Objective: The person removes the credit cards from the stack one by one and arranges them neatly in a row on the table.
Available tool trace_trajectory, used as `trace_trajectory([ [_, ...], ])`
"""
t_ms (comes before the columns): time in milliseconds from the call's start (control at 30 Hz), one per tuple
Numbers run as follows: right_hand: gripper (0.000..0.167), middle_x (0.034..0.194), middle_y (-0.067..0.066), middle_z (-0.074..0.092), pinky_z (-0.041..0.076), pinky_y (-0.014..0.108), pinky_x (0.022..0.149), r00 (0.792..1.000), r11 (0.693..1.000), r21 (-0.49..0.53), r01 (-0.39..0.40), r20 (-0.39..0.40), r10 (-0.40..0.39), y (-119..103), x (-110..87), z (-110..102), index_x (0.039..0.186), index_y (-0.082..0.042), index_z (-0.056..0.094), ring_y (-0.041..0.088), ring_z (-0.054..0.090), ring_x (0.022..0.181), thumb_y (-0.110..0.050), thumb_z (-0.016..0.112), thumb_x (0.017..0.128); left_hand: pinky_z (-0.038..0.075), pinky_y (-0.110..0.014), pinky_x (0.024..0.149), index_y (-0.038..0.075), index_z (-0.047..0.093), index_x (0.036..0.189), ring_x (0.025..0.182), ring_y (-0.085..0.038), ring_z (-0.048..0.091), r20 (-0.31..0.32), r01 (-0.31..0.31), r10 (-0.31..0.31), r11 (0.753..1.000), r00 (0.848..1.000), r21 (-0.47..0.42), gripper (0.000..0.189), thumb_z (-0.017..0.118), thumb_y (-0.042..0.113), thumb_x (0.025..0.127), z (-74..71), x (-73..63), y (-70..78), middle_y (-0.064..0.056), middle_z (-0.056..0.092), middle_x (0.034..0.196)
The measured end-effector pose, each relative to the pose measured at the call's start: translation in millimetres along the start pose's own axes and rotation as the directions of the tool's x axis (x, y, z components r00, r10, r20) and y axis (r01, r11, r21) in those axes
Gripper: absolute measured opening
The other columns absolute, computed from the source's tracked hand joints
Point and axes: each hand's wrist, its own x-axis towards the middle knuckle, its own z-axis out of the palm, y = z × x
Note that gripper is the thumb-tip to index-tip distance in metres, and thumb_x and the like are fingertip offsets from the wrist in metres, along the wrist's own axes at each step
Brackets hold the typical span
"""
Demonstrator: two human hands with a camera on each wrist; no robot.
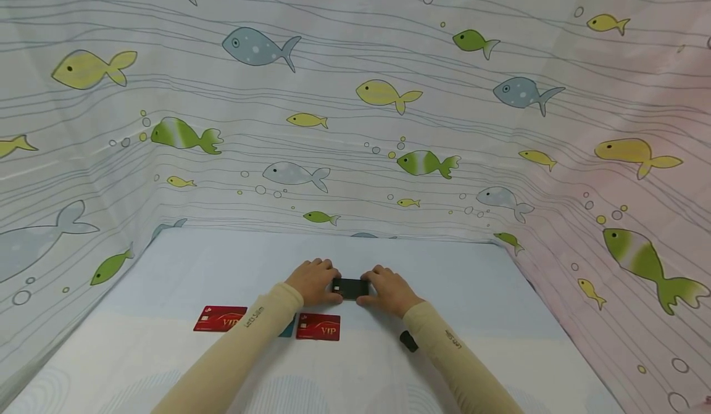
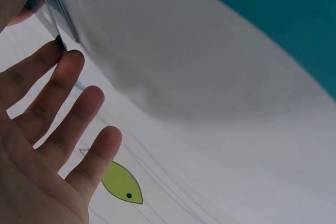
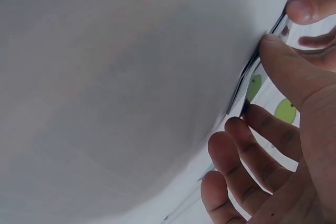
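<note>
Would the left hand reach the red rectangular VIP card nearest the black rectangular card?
Probably yes: the red card lies uncovered nearby, though the left hand may first need to release the black card.

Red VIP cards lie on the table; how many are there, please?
2: one red card left of the left sleeve, which partly covers it, and another red card right of that sleeve. More could be hidden beneath.

Black card [image 1: 352,289]: pale mark [image 1: 336,289] illegibly small. Teal card [image 1: 288,327] mostly hidden by left sleeve [image 1: 239,346]; black object [image 1: 408,341] partly by right sleeve [image 1: 458,358]. Table's [image 1: 444,266] near edge cut off.
</note>
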Motion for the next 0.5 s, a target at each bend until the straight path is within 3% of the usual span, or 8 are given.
trace_trajectory([
  [500,0.058,0.118,0.002,0.062,0.05,0.043,0.099,1.0,1.0,-0.009,0.026,-0.008,-0.026,2.5,-2.8,-3.9,0.13,-0.015,0.066,0.021,0.061,0.107,-0.05,0.079,0.085,0.052,-0.043,0.094,0.014,0.071,0.121,0.103,-0.024,0.059,-0.03,-0.04,0.041,0.999,0.999,0.028,0.052,0.078,0.052,0.086,-1.5,-0.3,-1.4,-0.005,0.065,0.113],
])
